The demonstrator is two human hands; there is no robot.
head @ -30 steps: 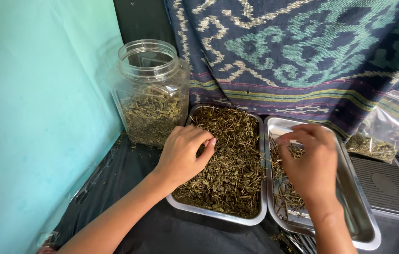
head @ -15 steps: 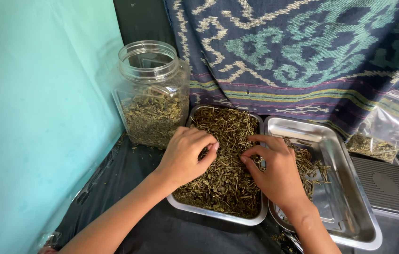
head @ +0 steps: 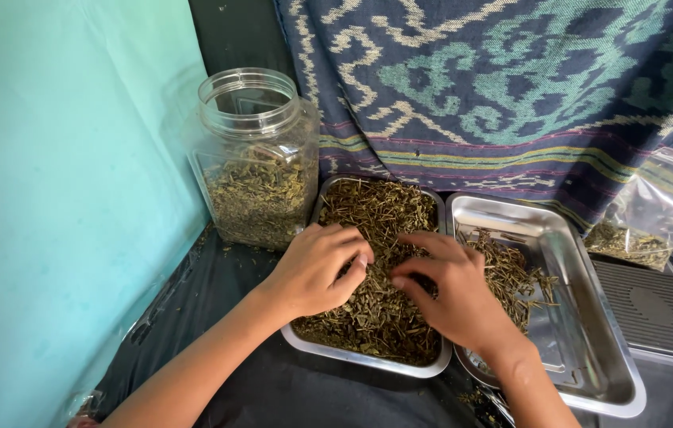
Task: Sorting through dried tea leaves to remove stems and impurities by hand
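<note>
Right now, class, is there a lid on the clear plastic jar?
No: the clear plastic jar stands open-mouthed, its rim bare, with dried herbs inside.

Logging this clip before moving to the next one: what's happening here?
A person has both hands in a rectangular metal tray heaped with dried greenish-brown herb bits. The left hand and right hand pick through the pile, fingers curled. A second metal tray beside it holds a smaller heap. A clear plastic jar, lid off, stands partly filled behind.
</note>
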